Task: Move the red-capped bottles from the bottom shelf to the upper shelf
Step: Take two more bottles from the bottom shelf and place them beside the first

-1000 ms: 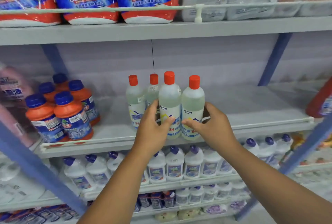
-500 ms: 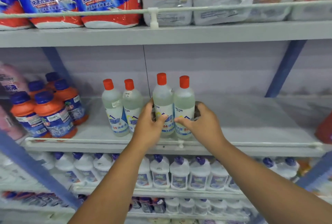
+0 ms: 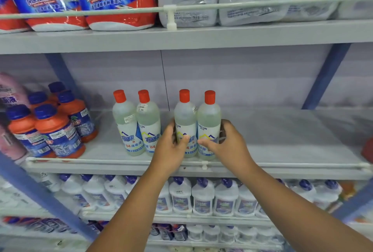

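Grey shelf; hands' fingers hiding two red-capped bottles' labels.

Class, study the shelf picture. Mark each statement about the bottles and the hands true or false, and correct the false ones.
1. Four red-capped bottles stand on the middle shelf. True.
2. The left hand grips a blue-capped orange bottle. False: it grips a red-capped bottle.
3. The right hand grips the rightmost red-capped bottle. True.
4. The two left red-capped bottles lie on their sides. False: they stand upright.
5. The orange bottles have blue caps. True.
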Motion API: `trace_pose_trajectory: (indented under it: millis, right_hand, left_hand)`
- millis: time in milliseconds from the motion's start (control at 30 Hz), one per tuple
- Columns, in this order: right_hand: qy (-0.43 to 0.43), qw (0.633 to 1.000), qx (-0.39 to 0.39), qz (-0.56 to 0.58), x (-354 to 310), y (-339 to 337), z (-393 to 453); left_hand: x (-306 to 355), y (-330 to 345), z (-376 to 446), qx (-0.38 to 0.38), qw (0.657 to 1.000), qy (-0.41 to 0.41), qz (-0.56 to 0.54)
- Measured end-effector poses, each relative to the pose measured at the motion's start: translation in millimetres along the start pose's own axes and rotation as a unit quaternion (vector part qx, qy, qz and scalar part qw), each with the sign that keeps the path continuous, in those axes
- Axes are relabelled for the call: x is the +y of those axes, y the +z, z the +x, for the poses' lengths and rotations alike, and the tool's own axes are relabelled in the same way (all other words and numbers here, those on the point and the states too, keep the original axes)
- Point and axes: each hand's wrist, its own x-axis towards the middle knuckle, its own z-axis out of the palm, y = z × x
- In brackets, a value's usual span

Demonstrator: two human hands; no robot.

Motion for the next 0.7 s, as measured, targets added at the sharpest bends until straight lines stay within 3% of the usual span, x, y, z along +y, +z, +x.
trace_pose_trajectory:
  millis: [333,700]
  right_hand:
    - [0.054,0.997,-0.047,-0.023,10,1,-5]
    - [0.049,0.997,-0.025,-0.061,7,14,30]
  left_hand:
    - [0,8,-3,0.050,0.988,-0.046,0.137]
    - [7,14,33,0.049,0.990,-0.062,0.114]
